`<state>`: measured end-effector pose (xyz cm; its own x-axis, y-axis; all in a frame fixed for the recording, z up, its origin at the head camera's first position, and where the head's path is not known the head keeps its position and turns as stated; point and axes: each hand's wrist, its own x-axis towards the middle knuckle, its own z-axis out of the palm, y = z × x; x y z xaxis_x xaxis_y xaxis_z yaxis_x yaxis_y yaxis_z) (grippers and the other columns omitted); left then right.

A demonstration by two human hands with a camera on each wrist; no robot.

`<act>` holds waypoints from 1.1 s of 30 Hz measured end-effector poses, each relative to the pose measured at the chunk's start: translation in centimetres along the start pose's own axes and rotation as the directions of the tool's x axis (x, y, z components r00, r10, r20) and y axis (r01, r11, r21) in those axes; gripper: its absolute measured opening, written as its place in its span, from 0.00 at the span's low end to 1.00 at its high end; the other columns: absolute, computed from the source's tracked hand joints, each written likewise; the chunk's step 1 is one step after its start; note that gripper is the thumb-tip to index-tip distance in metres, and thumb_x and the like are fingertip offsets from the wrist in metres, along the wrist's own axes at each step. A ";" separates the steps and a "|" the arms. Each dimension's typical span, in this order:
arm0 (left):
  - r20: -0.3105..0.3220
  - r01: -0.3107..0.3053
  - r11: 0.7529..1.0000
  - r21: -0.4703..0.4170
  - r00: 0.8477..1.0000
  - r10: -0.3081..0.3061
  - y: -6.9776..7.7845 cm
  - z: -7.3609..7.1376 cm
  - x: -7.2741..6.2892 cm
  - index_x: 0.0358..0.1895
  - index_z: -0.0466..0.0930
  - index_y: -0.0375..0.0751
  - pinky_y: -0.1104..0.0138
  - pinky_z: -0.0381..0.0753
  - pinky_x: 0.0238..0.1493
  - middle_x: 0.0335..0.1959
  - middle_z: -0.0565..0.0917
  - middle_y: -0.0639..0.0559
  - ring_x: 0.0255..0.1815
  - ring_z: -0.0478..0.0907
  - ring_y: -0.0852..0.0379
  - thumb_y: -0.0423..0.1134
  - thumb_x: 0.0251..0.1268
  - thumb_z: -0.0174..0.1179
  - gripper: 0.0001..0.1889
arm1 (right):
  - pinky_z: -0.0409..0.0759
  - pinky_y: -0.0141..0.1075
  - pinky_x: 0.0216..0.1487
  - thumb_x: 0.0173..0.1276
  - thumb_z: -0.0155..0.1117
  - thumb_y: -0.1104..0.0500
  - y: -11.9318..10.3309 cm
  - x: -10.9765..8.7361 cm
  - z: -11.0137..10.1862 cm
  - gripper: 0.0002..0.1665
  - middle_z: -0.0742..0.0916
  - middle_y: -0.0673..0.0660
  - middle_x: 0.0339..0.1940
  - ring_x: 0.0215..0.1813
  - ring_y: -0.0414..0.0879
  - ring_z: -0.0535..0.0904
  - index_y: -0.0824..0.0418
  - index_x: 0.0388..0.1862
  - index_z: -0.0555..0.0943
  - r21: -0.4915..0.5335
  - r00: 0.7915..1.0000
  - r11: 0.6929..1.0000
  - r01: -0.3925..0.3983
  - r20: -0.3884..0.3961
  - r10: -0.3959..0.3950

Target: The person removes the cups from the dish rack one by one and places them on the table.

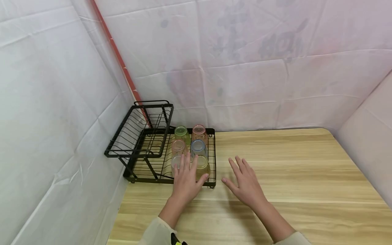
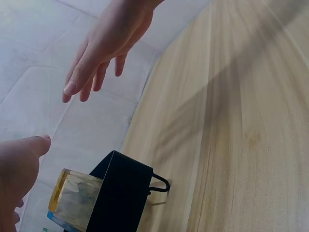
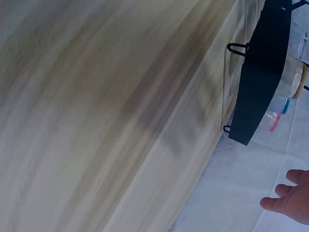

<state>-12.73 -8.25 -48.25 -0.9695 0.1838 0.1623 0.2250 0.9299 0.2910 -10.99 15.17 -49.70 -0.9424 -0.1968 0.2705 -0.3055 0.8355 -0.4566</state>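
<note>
In the head view, my left hand [image 1: 186,180] hovers with spread fingers over the front of a black dish rack [image 1: 168,181]. Several tinted glasses stand upside down in its lower tray: a green glass [image 1: 181,132], two pink glasses, a blue glass [image 1: 199,147], a yellow glass [image 1: 202,164] and a clear glass [image 1: 176,161]. The left fingers partly cover the clear one. My right hand [image 1: 245,185] is held above the table right of the rack, fingers extended, holding nothing. In the left wrist view, the left thumb appears apart from the yellow glass [image 2: 77,193].
The wooden table [image 1: 291,166] extends right of the rack. White sheeting [image 1: 245,85] hangs behind and at both sides, with a red strip [image 1: 117,51] in the left corner. An upper wire basket [image 1: 141,129] rises over the rack's left part.
</note>
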 end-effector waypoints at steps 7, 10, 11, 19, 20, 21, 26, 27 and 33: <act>-0.057 -0.053 0.998 -0.042 0.997 0.051 -0.3 0.2 0.5 0.77 0.57 0.48 0.41 0.57 0.73 0.79 0.54 0.42 0.79 0.49 0.39 0.64 0.68 0.53 0.39 | 0.65 0.62 0.68 0.66 0.67 0.44 -0.9 -0.1 0.9 0.44 0.68 0.65 0.74 0.74 0.64 0.61 0.58 0.75 0.64 0.097 0.998 0.994 0.043 -0.058 -0.038; -0.077 -0.077 0.996 -0.044 0.994 0.074 -0.4 0.4 0.7 0.75 0.61 0.47 0.42 0.60 0.72 0.76 0.60 0.41 0.78 0.53 0.39 0.60 0.68 0.56 0.37 | 0.69 0.62 0.65 0.65 0.69 0.47 -1.3 -0.2 1.4 0.43 0.69 0.66 0.73 0.73 0.64 0.63 0.60 0.75 0.65 0.124 0.997 0.991 0.053 -0.059 -0.046; -0.084 -0.086 0.995 -0.043 0.993 0.082 -0.4 0.4 0.8 0.74 0.62 0.46 0.42 0.61 0.72 0.75 0.61 0.41 0.77 0.55 0.39 0.59 0.68 0.57 0.36 | 0.70 0.62 0.64 0.65 0.69 0.47 -1.4 -0.2 1.5 0.43 0.70 0.66 0.73 0.72 0.64 0.64 0.60 0.74 0.66 0.132 0.997 0.990 0.054 -0.059 -0.047; -0.093 -0.154 0.988 -0.012 0.984 0.153 -0.5 1.1 2.3 0.70 0.68 0.45 0.45 0.66 0.70 0.72 0.66 0.39 0.74 0.61 0.40 0.54 0.67 0.61 0.32 | 0.73 0.60 0.63 0.67 0.67 0.47 -2.2 0.0 2.3 0.42 0.72 0.63 0.72 0.71 0.61 0.67 0.56 0.75 0.65 0.162 0.999 0.986 0.032 -0.020 -0.029; -0.086 -0.158 0.987 -0.010 0.984 0.157 -0.5 1.2 2.5 0.70 0.69 0.45 0.45 0.66 0.70 0.72 0.66 0.39 0.74 0.60 0.40 0.54 0.66 0.61 0.32 | 0.73 0.60 0.63 0.67 0.67 0.46 -2.3 0.1 2.4 0.42 0.72 0.63 0.72 0.71 0.61 0.68 0.55 0.76 0.64 0.162 1.000 0.986 0.028 -0.014 -0.027; -0.080 -0.163 0.987 -0.013 0.984 0.161 -0.5 1.2 2.7 0.70 0.69 0.45 0.46 0.67 0.69 0.72 0.65 0.39 0.74 0.60 0.41 0.53 0.66 0.62 0.32 | 0.73 0.60 0.63 0.67 0.67 0.46 -2.3 0.1 2.5 0.42 0.72 0.63 0.72 0.71 0.62 0.68 0.55 0.76 0.64 0.167 1.000 0.986 0.024 -0.008 -0.023; -0.033 -0.168 0.986 -0.005 0.985 0.168 -0.4 1.7 3.3 0.69 0.69 0.46 0.48 0.73 0.65 0.72 0.65 0.39 0.73 0.61 0.40 0.52 0.67 0.62 0.30 | 0.73 0.60 0.63 0.69 0.64 0.44 -2.8 0.3 2.9 0.41 0.72 0.63 0.72 0.71 0.62 0.68 0.54 0.76 0.64 0.187 1.000 0.982 0.008 0.015 -0.011; -0.024 -0.166 0.986 -0.002 0.986 0.166 -0.4 1.8 3.4 0.69 0.70 0.46 0.48 0.73 0.65 0.72 0.66 0.38 0.73 0.61 0.40 0.52 0.67 0.62 0.30 | 0.73 0.60 0.63 0.69 0.64 0.44 -2.8 0.3 3.0 0.41 0.72 0.63 0.72 0.71 0.62 0.68 0.54 0.76 0.64 0.192 1.000 0.981 0.005 0.016 -0.009; 0.011 -0.157 0.987 0.034 0.988 0.157 -0.4 2.3 3.8 0.68 0.70 0.47 0.48 0.74 0.64 0.70 0.68 0.40 0.71 0.65 0.41 0.53 0.67 0.61 0.29 | 0.74 0.60 0.62 0.69 0.65 0.45 -3.0 0.2 3.4 0.41 0.71 0.63 0.72 0.71 0.61 0.68 0.53 0.76 0.64 0.198 1.000 0.980 -0.008 0.019 0.005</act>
<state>-16.75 -7.16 -49.89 -0.9231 0.3309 0.1960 0.3713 0.8998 0.2293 -10.70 10.88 -51.12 -0.9463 -0.2027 0.2520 -0.3185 0.7188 -0.6179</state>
